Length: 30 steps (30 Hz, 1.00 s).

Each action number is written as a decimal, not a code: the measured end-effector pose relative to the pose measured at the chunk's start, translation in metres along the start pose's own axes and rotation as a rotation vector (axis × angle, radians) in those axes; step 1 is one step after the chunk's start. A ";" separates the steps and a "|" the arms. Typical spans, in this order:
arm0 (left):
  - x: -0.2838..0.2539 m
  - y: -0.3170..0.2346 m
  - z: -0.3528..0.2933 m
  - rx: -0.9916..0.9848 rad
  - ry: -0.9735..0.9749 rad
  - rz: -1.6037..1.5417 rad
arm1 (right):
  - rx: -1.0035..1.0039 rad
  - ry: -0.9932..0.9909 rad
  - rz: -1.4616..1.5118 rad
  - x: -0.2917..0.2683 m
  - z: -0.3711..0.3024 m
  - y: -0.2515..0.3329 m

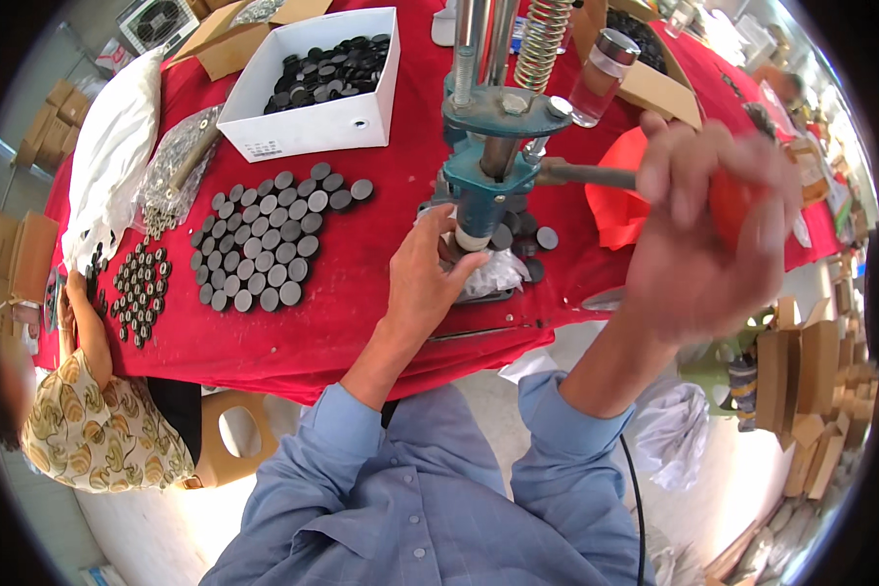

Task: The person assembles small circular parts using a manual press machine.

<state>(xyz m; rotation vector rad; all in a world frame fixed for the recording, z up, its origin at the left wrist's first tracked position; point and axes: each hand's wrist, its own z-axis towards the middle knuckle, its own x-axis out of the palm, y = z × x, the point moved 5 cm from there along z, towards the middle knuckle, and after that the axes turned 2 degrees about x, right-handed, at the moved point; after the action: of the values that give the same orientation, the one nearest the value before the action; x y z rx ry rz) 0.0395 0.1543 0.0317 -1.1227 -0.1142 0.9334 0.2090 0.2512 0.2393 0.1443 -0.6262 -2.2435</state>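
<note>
A blue-green hand press (481, 176) stands in front of me on the red-covered table. My left hand (415, 278) is at its foot, thumb and fingers closing around the spot under the pale ram tip (472, 240). Whatever they pinch there is hidden. My right hand (689, 244), smeared by motion, is curled around the red knob (735, 207) at the end of the press lever (594, 176). Beside the press base lie a few black round caps (546, 237) and a crumpled clear plastic bag (498, 275).
Many black caps (264, 239) are spread left of the press, with small metal-centred parts (140, 293) farther left. Behind stands a white box (308, 137) of black caps. A glass jar (601, 83) and red cloth (617, 190) are right. Another person (107, 420) works at the left edge.
</note>
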 end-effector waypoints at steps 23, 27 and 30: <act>-0.067 0.054 0.012 0.146 0.045 0.518 | -0.047 -0.124 -0.076 -0.003 -0.033 0.011; -0.051 0.021 -0.009 0.034 0.012 0.260 | 0.087 -0.111 -0.050 -0.004 0.024 -0.011; -0.026 -0.001 -0.006 0.052 0.063 0.163 | 0.056 0.004 0.575 0.011 0.058 -0.053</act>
<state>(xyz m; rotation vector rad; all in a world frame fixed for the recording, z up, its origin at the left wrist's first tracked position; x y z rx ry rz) 0.0269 0.1318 0.0387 -1.1239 0.0536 1.0391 0.1494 0.2965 0.2658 -0.0062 -0.6333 -1.6715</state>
